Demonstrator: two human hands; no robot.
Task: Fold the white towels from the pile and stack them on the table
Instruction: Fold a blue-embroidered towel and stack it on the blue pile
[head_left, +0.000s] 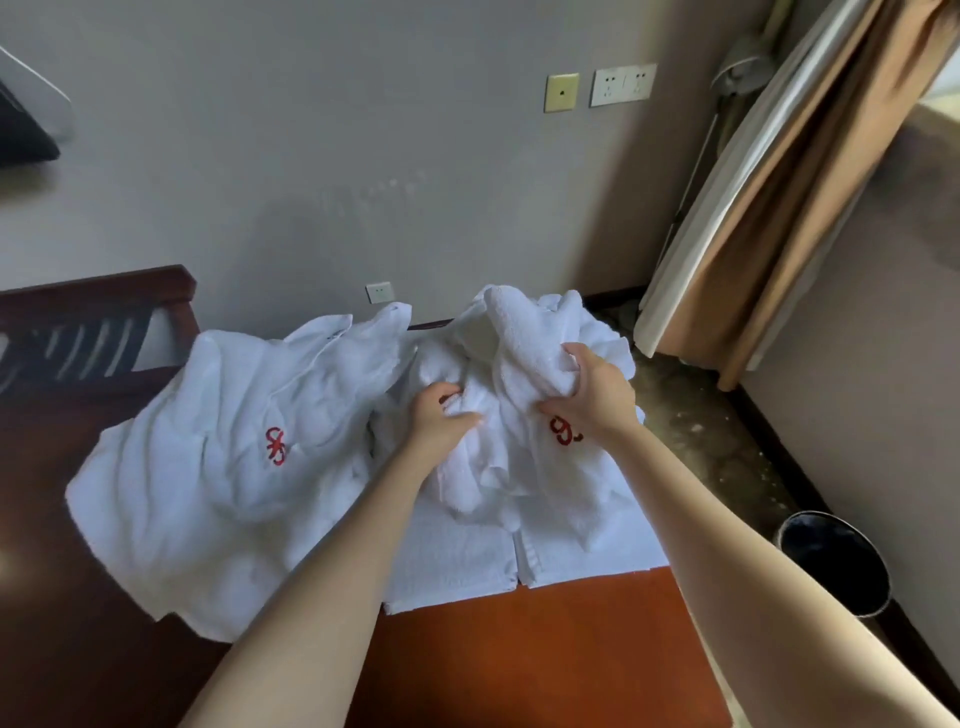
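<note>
As the crumpled towel (519, 332) is lying atop the folded stack (452, 566), the left hand (441, 415) and right hand (597, 395) are clutching it, likely for lifting clear.

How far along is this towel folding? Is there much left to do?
Partly done. Folded towels lie flat, side by side, at the near part of the table. In hand: the left hand and right hand both grip a crumpled towel lying over them. Left to do: fold that one, then the rumpled pile to its left.
</note>
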